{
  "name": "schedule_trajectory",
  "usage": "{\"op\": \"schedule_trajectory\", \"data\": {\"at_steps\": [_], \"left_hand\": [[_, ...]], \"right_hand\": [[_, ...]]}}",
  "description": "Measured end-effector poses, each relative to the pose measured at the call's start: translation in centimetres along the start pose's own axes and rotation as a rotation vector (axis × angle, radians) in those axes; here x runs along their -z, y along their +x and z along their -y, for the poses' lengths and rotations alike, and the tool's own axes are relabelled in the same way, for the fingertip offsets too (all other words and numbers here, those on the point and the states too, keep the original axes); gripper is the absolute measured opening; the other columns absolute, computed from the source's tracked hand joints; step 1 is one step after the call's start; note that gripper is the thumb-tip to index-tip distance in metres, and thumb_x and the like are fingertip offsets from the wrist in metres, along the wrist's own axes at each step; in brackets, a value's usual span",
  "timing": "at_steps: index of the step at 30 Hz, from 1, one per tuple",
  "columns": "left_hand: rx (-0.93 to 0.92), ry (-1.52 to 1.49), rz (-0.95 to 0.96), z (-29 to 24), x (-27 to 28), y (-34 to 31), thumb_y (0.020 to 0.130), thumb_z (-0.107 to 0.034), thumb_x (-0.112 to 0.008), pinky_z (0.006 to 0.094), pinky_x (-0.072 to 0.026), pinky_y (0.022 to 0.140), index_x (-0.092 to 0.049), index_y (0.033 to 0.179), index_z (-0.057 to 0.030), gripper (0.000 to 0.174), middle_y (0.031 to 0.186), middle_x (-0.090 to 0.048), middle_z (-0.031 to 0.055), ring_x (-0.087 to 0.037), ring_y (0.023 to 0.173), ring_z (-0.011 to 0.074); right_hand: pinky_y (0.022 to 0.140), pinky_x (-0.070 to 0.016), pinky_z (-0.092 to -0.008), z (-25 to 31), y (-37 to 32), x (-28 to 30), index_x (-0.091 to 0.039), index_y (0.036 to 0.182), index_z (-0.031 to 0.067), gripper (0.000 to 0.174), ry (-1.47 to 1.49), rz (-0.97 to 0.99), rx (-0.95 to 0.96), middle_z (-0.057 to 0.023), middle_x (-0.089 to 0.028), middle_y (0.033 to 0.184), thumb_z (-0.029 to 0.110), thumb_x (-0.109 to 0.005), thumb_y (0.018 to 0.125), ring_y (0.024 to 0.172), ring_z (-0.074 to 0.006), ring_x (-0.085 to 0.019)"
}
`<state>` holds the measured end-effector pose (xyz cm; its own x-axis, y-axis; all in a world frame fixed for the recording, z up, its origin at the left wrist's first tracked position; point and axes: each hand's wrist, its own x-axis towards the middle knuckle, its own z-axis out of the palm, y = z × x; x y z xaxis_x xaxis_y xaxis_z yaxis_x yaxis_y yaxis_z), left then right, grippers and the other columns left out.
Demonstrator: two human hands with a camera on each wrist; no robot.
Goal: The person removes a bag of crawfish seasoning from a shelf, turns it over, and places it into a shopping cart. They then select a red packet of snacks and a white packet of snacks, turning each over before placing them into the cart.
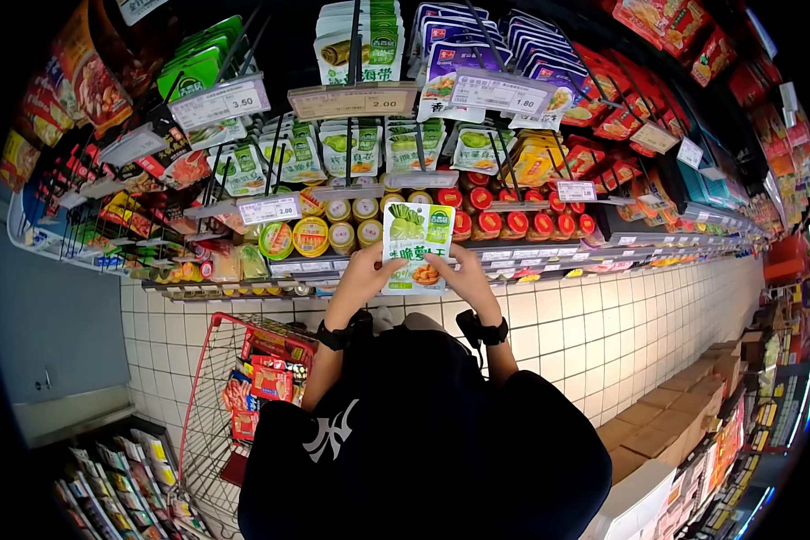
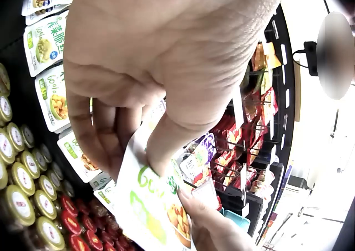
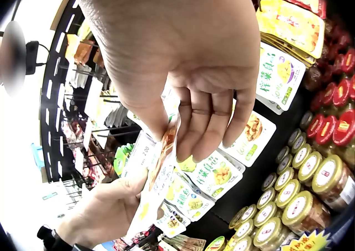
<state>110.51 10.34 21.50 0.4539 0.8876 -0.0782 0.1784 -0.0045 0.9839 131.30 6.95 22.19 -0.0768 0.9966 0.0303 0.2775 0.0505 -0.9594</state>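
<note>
A white and green food packet [image 1: 418,236] with printed vegetables is held upright in front of the shelf in the head view. My left hand [image 1: 364,275] pinches its left edge, thumb on the front and fingers behind. On the other edge my right hand [image 1: 466,277] pinches it the same way. The left wrist view has the left hand [image 2: 161,57] large over the packet [image 2: 152,206], its thumb on the printed face. In the right wrist view the packet [image 3: 154,187] appears nearly edge-on below the right hand [image 3: 188,57].
Hanging packets [image 1: 351,148] and price tags fill the shelf ahead, above jars with yellow and red lids [image 1: 517,225]. A wire cart [image 1: 209,360] holding red packages stands at the lower left. Cardboard boxes [image 1: 661,414] line the right side. Tiled floor [image 1: 603,315] lies between.
</note>
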Motion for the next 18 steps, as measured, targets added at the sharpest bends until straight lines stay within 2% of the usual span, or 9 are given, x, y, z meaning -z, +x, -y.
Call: {"op": "schedule_trajectory", "data": {"at_steps": [4, 6, 9, 12, 18], "left_hand": [[-0.049, -0.068, -0.092, -1.9, -0.6, -2.6, 0.087, -0.010, -0.064, 0.0249, -0.0484, 0.072, -0.058, 0.111, 0.0035, 0.028, 0.094, -0.068, 0.0085, -0.060, 0.083, 0.0083], [-0.063, -0.132, -0.128, -2.5, -0.9, -4.1, 0.086, -0.009, -0.064, 0.0242, -0.0484, 0.073, -0.058, 0.112, 0.0035, 0.029, 0.095, -0.068, 0.0084, -0.060, 0.084, 0.0079], [-0.062, -0.254, -0.210, -5.0, -1.1, -6.7, 0.087, -0.007, -0.064, 0.0232, -0.0488, 0.077, -0.055, 0.116, 0.0044, 0.032, 0.102, -0.066, 0.0088, -0.060, 0.089, 0.0084], [-0.138, -0.340, -0.314, -5.5, -1.9, -8.7, 0.087, -0.007, -0.064, 0.0239, -0.0490, 0.077, -0.056, 0.115, 0.0046, 0.032, 0.101, -0.067, 0.0095, -0.061, 0.090, 0.0087], [-0.119, -0.400, -0.373, -6.8, -4.0, -13.0, 0.088, -0.006, -0.063, 0.0233, -0.0490, 0.079, -0.055, 0.116, 0.0036, 0.031, 0.102, -0.067, 0.0089, -0.060, 0.092, 0.0088]], "right_hand": [[0.074, -0.0491, -0.0272, 1.4, -1.1, 0.1, -0.065, 0.103, -0.0028, 0.027, 0.045, 0.025, 0.072, -0.0110, -0.070, 0.091, 0.018, -0.066, 0.087, 0.081, -0.0113, -0.063], [0.076, -0.0488, -0.0267, 2.4, -1.5, 0.4, -0.065, 0.105, -0.0018, 0.026, 0.066, 0.116, 0.028, -0.0101, -0.069, 0.094, 0.017, -0.065, 0.087, 0.084, -0.0107, -0.062], [0.074, -0.0490, -0.0264, 4.0, -2.2, 0.5, -0.064, 0.106, -0.0020, 0.030, 0.046, 0.245, 0.016, -0.0100, -0.069, 0.092, 0.019, -0.068, 0.086, 0.082, -0.0115, -0.063], [0.074, -0.0489, -0.0264, 5.2, -3.5, 0.6, -0.064, 0.106, -0.0013, 0.029, 0.031, 0.321, 0.102, -0.0091, -0.069, 0.092, 0.019, -0.068, 0.085, 0.082, -0.0113, -0.063], [0.080, -0.0466, -0.0258, 6.6, -7.0, 0.9, -0.062, 0.109, 0.0002, 0.028, 0.079, 0.435, 0.145, -0.0080, -0.068, 0.098, 0.015, -0.066, 0.086, 0.089, -0.0109, -0.061]]}}
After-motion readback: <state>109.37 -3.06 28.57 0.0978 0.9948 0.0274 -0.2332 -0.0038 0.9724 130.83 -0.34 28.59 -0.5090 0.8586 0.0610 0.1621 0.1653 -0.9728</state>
